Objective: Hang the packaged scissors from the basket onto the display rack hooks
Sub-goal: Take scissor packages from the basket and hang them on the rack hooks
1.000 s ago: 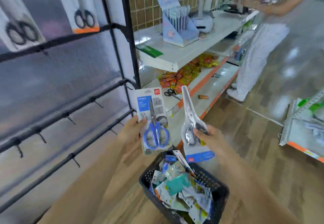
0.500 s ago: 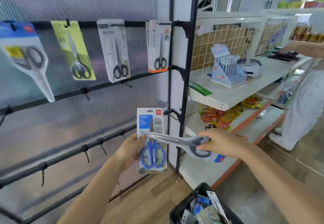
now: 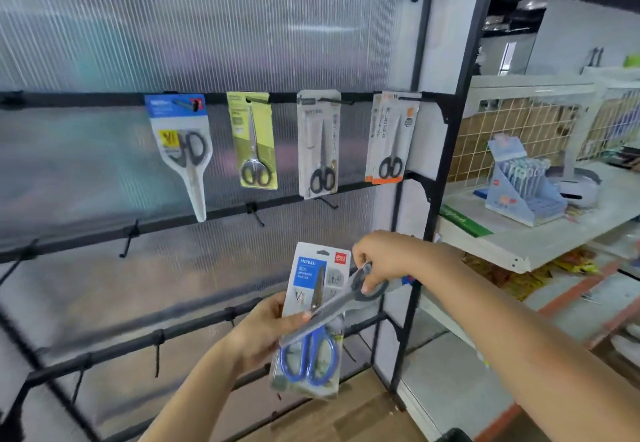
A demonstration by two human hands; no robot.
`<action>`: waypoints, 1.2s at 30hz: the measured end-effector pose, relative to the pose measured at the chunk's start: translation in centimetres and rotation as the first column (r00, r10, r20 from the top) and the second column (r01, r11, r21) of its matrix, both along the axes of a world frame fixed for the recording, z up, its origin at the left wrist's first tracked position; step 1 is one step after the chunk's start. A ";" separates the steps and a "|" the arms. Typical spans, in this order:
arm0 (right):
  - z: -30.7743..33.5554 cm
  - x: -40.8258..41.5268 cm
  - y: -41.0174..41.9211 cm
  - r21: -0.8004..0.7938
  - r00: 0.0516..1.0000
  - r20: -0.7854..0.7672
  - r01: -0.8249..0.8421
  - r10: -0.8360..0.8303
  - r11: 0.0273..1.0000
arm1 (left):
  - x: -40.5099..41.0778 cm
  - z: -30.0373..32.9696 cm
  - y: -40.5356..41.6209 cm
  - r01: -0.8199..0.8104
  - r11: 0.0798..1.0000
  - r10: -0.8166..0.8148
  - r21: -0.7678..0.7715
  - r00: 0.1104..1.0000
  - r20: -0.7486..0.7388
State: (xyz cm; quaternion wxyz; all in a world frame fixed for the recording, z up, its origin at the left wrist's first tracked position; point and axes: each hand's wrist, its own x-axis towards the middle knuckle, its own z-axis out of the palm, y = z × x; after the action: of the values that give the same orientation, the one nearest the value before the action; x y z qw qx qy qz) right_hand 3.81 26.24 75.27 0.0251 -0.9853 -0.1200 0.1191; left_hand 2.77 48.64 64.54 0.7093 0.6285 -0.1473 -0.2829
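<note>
**Listener:** Both hands first, please. What are they doing?

**Operator:** Left hand (image 3: 266, 330) grips a carded pack of blue-handled scissors (image 3: 310, 324) by its left edge, card upright, hang hole at the top. Right hand (image 3: 388, 261) has its fingers curled round the handle end of a grey-handled pack (image 3: 341, 301). That pack lies slanted across the front of the blue one, its narrow tip pointing down and left, touching or nearly touching the left thumb.

**Listener:** Where do they sit against the rack?

**Operator:** I take the middle rail (image 3: 221, 213) as my landmark. Both packs are below it, toward its right end. Four packs already hang from the rail above. The middle rail's own hooks look bare; one bare hook (image 3: 327, 202) sits directly above the blue pack.

**Listener:** So which goes first?

**Operator:** My guess is the blue one. Its long axis already stands vertical, hole uppermost, and the left hand is nearer that hook. The grey pack would need turning upright first.
</note>
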 end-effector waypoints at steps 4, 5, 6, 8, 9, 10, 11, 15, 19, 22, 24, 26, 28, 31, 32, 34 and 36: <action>-0.2 1.1 2.8 0.043 0.999 -0.003 -0.036 0.036 0.998 | 0.1 0.1 2.5 0.018 0.998 -0.019 -0.059 1.000 -0.016; -0.2 1.3 3.5 0.047 0.999 -0.001 -0.044 0.044 0.998 | 0.1 0.2 3.0 0.020 0.998 -0.021 -0.057 1.000 -0.014; -0.3 1.5 4.1 0.032 0.999 0.014 -0.051 0.050 0.998 | 0.0 0.4 3.5 0.018 0.999 -0.018 -0.044 1.000 -0.009; -0.5 2.0 5.3 -0.035 0.992 0.099 -0.075 0.078 0.997 | 0.0 0.4 4.3 -0.004 1.000 0.004 -0.017 1.000 0.004; -0.7 2.2 5.7 -0.064 0.985 0.149 -0.081 0.090 0.995 | 0.1 0.3 4.7 -0.022 1.000 0.022 -0.012 1.000 0.003; -1.0 2.5 6.0 -0.086 0.978 0.188 -0.074 0.089 0.994 | 0.1 0.2 5.2 -0.046 0.999 0.046 -0.014 0.999 -0.001; -1.4 2.6 6.3 -0.098 0.972 0.223 -0.058 0.079 0.994 | 0.1 0.0 5.7 -0.080 0.997 0.080 -0.019 0.997 -0.002; -3.9 2.6 7.0 0.196 0.899 0.413 0.068 -0.145 0.978 | -0.5 -0.7 7.1 -0.223 0.974 0.224 -0.039 0.975 0.009; -6.5 1.7 7.4 0.889 0.777 0.137 0.177 -0.614 0.422 | -1.1 -0.8 7.8 -0.363 0.926 0.363 -0.100 0.932 -0.016; -7.2 2.1 8.2 0.914 0.857 -0.366 0.404 -0.364 0.033 | -1.3 -0.8 8.0 -0.409 0.905 0.408 -0.118 0.912 -0.032; -6.7 2.9 8.9 0.907 0.893 -0.421 0.408 -0.161 -0.105 | -1.3 -0.7 8.1 -0.438 0.894 0.437 -0.099 0.899 -0.024; -5.8 3.9 10.0 0.900 0.921 -0.390 0.378 -0.013 -0.216 | -1.2 -0.5 8.2 -0.474 0.877 0.475 -0.076 0.880 -0.008; -4.8 4.9 11.0 0.922 0.943 -0.333 0.327 0.007 -0.207 | -1.0 0.0 8.3 -0.506 0.860 0.507 -0.068 0.862 0.000; -3.2 6.4 12.3 0.966 0.971 -0.236 0.230 -0.043 -0.115 | -0.9 1.2 8.9 -0.542 0.836 0.544 -0.083 0.839 -0.001; -2.5 6.9 12.7 0.971 0.976 -0.213 0.205 -0.047 -0.125 | -0.8 1.7 9.2 -0.557 0.825 0.559 -0.099 0.829 -0.003; -1.0 7.6 13.5 0.977 0.987 -0.154 0.144 -0.051 -0.155 | -0.5 2.7 9.7 -0.602 0.786 0.607 -0.140 0.795 -0.010; 0.4 8.1 14.2 0.986 0.996 -0.066 0.057 -0.054 -0.156 | -0.2 3.5 10.5 -0.657 0.736 0.666 -0.161 0.746 0.004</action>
State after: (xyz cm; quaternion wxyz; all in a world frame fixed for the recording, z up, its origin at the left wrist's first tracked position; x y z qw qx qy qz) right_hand 11.86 40.44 75.70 0.7695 -0.6259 -0.1263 -0.0140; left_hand 2.60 59.15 68.01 0.8036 0.5934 0.0432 0.0188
